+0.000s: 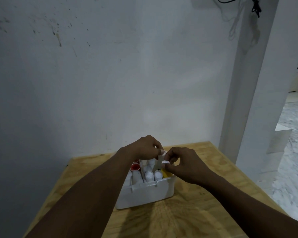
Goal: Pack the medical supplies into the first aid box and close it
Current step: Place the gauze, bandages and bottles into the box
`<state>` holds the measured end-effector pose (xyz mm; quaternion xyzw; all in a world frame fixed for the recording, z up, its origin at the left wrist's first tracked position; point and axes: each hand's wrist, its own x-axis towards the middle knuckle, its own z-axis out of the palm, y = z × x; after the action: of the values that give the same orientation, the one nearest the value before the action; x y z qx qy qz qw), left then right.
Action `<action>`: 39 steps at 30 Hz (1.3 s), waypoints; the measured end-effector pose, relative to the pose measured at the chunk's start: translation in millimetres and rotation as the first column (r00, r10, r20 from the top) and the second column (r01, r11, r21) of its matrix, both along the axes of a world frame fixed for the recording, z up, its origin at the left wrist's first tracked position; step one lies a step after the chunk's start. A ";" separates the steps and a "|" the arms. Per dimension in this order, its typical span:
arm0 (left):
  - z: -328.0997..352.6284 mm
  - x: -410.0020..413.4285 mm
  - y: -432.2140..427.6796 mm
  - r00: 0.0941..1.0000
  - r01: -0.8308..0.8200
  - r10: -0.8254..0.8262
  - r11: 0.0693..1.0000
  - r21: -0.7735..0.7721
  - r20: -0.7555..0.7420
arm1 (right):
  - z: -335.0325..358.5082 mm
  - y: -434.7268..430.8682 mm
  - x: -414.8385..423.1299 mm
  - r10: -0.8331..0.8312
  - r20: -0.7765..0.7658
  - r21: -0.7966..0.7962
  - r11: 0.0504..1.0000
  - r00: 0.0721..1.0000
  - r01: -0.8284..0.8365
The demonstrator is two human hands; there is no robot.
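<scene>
A white first aid box (144, 194) stands open on the wooden table (196, 212). Inside it stand several white bottles (149, 176), a red-capped container (135, 167) at the back left and something yellow (167, 174) on the right. Both hands hover over the box's far side. My left hand (144, 148) pinches a small white item (164, 153) between thumb and fingers. My right hand (182, 165) pinches another small white piece (165, 162) just below it. A pale strip (159, 162) hangs between the hands; what the white pieces are is unclear.
The table is pushed against a stained white wall (110, 74). A white pillar (244, 100) rises at the right, with speckled floor (291, 152) beyond it. Dark cables (255, 6) hang at the top right. The box's lid is not visible.
</scene>
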<state>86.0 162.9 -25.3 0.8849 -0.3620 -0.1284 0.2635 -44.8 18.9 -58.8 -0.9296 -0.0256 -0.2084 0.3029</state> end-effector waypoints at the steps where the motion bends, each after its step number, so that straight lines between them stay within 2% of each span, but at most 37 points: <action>1: 0.4 -0.7 0.3 1.000 0.000 0.000 1.000 0.001 -0.005 | 0.0 -0.3 -0.2 -0.001 0.001 0.005 1.000 1.000 0.001; 10: 2.7 -4.8 0.6 0.999 -0.023 0.023 1.000 -0.013 -0.028 | -0.8 -1.1 1.0 0.001 0.011 0.069 0.998 1.000 -0.002; 13: 4.3 -6.2 3.6 0.996 -0.084 0.084 0.995 -0.053 0.003 | 1.4 -1.5 4.8 -0.086 0.073 0.149 0.986 0.994 0.074; 15: 8.3 -6.8 11.3 0.986 -0.151 0.159 0.980 -0.131 0.054 | 5.1 -2.9 8.6 -0.182 0.063 0.218 0.962 0.981 0.165; 18: 14.6 -4.9 31.9 0.947 -0.259 0.299 0.928 -0.268 0.119 | 6.3 -4.9 19.5 -0.246 -0.108 0.444 0.855 0.963 0.268; 20: 13.3 -1.1 49.5 0.907 -0.343 0.398 0.888 -0.304 0.137 | 3.4 -2.7 29.6 -0.214 -0.277 0.616 0.709 0.937 0.344; 22: 5.8 6.8 67.8 0.842 -0.465 0.523 0.828 -0.314 0.131 | -0.4 0.5 40.3 -0.135 -0.407 0.710 0.576 0.904 0.405; 25: -8.2 20.3 94.7 0.725 -0.675 0.688 0.704 -0.221 -0.021 | -6.5 4.7 57.8 -0.031 -0.485 0.743 0.512 0.874 0.431; 27: -17.6 25.0 110.0 0.623 -0.778 0.729 0.616 -0.126 -0.283 | -9.7 5.2 68.9 -0.007 -0.503 0.753 0.486 0.864 0.443; 29: -24.8 23.1 121.2 0.483 -0.827 0.636 0.556 -0.076 -0.602 | -10.7 4.3 77.1 -0.011 -0.517 0.755 0.464 0.856 0.463; 30: -28.5 23.6 125.5 0.436 -0.825 0.582 0.563 -0.047 -0.686 | -10.3 4.1 79.4 -0.013 -0.528 0.746 0.472 0.849 0.471; 31: -31.3 24.3 128.6 0.418 -0.809 0.540 0.587 -0.029 -0.731 | -10.6 3.9 82.3 -0.021 -0.536 0.732 0.486 0.844 0.477; 33: -34.1 27.7 129.4 0.435 -0.781 0.493 0.623 -0.044 -0.753 | -10.6 3.3 85.9 -0.053 -0.551 0.699 0.516 0.833 0.495; 39: -32.5 28.5 125.4 0.518 -0.773 0.527 0.626 -0.104 -0.674 | -9.7 8.1 88.0 -0.113 -0.478 0.670 0.594 0.871 0.445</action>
<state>114.5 288.2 -57.8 0.7969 0.0872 -0.2071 0.5608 43.1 27.1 -68.4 -0.7271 0.2741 -0.0573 0.6268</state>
